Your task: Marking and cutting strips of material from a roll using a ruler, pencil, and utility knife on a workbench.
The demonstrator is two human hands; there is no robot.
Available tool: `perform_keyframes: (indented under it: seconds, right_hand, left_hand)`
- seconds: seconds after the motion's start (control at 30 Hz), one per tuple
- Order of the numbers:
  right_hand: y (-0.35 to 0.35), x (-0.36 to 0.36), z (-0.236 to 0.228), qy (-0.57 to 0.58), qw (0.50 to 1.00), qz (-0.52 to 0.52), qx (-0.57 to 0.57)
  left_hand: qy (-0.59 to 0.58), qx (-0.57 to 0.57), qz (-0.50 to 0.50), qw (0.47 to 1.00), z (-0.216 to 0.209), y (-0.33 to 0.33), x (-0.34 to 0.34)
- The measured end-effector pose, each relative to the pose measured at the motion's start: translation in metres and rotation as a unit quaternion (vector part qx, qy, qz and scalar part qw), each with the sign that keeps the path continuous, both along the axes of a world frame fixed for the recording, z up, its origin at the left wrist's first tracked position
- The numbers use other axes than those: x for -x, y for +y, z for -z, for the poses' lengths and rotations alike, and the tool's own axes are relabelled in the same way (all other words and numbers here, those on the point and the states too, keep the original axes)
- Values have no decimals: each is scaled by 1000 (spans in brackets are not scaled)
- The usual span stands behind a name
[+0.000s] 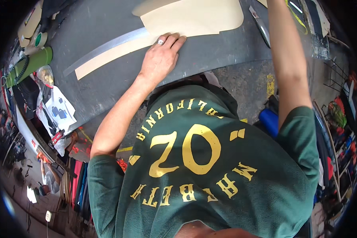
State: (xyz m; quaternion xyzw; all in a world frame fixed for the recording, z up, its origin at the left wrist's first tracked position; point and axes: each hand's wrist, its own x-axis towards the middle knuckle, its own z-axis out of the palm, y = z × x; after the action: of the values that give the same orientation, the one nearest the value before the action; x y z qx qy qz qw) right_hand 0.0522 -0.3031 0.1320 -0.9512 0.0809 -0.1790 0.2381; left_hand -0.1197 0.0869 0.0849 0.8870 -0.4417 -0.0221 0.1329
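Note:
My left hand (161, 57), with a ring on one finger, lies on a tan card strip (103, 61) at the near edge of a larger tan card sheet (194, 18). Its fingers are stretched out flat, pressing down rather than gripping. A long metal ruler (111, 44) runs along the far side of the strip, and its right end goes under the sheet. My right forearm (287, 47) reaches past the top edge, so the right hand is out of sight. Left of that forearm lies a slim tool (260, 25) with a dark handle, perhaps a cutter.
Everything rests on a dark, scuffed table (210, 51). At its left are a green roll (31, 65), a tape roll (41, 39) and a printed sheet (59, 107). A blue roll (269, 122) stands below the table, at right. Another person (50, 178) is at far left.

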Motion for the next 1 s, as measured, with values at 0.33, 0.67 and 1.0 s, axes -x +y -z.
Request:
perform_keyframes:
  seconds: [0.33, 0.67, 1.0]
  right_hand:
    - [150, 253, 26, -126, 931, -81, -333]
    - [197, 251, 95, -49, 959, -7, -279]
    - [200, 246, 96, -79, 968, -12, -239]
  left_hand:
    - [-29, 5, 7, 1000, -1, -14, -5]
    - [15, -13, 19, 1000, -3, -13, -19]
    - [15, -36, 40, 998, 0, -7, -26]
